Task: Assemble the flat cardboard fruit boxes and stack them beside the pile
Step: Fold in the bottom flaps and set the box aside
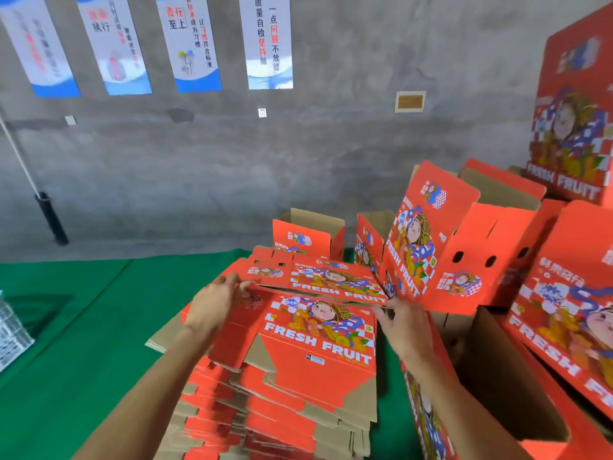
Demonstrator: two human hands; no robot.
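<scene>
Head view: left hand (223,298) and right hand (399,322) grip the top flat box (318,277), probably lifting it off a tall pile (282,393); several assembled boxes (464,247) stand beside.

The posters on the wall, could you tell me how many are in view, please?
4, hanging in a row high on the grey wall: far-left poster, second poster, third poster, rightmost poster. More may hang beyond the frame's left edge.
</scene>
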